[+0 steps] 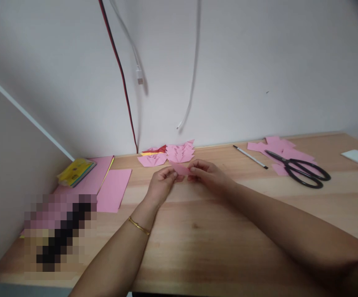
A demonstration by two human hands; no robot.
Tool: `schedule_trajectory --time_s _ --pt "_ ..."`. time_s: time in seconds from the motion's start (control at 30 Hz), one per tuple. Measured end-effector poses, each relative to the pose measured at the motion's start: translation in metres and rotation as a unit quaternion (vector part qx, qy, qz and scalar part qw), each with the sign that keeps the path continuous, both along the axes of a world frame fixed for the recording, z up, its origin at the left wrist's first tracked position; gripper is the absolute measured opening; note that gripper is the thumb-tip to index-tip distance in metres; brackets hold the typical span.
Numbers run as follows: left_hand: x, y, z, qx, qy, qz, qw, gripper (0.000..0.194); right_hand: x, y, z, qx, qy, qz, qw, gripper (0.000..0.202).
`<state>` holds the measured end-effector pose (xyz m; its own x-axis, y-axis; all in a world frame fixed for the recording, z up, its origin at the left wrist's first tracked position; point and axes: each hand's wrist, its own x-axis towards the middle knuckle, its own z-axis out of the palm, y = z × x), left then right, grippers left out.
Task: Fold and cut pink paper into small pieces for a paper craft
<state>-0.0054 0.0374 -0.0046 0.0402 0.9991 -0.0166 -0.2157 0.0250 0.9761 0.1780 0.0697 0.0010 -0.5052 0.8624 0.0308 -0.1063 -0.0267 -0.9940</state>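
Left hand: the left hand [162, 183] pinches the near-left end of a small pink paper piece [180, 168], fingers closed on it.
Right hand: the right hand [208, 175] pinches its other end, grip clamped.
Paper: held between both hands, just above the table [197, 231].
Beyond the grip: folded pink shapes [179, 153].
Right of the grip: scissors [299, 168] on pink scraps [278, 146], a pen [250, 156].
Left of the grip: pink sheets [112, 189].
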Motion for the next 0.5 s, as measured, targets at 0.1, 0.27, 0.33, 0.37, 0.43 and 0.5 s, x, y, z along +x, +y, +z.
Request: schedule_trajectory --time_s 0.1,0.27,0.33,0.37,0.43,0.5 --pt "0.001 0.0 0.001 -0.006 0.001 0.005 1.0 0.025 0.001 0.0 0.002 0.025 -0.013 0.008 1.0 0.024" --pt "0.003 -0.002 0.006 -0.017 -0.056 0.001 0.998 0.027 0.002 0.0 0.007 0.042 -0.027 0.016 0.999 0.024" --pt "0.004 -0.003 0.01 -0.025 -0.091 0.009 0.995 0.029 0.002 -0.001 0.008 0.043 -0.032 0.017 0.998 0.024" --pt "0.005 -0.003 0.012 -0.031 -0.106 0.014 0.994 0.03 0.002 -0.001 0.008 0.045 -0.035 0.016 0.998 0.024" --pt "0.005 -0.003 0.015 -0.044 -0.123 0.022 0.991 0.032 0.002 -0.001 0.008 0.054 -0.044 0.014 0.997 0.024" --pt "0.005 -0.004 0.016 -0.053 -0.126 0.02 0.99 0.032 0.002 -0.002 0.008 0.064 -0.054 0.009 0.996 0.024"
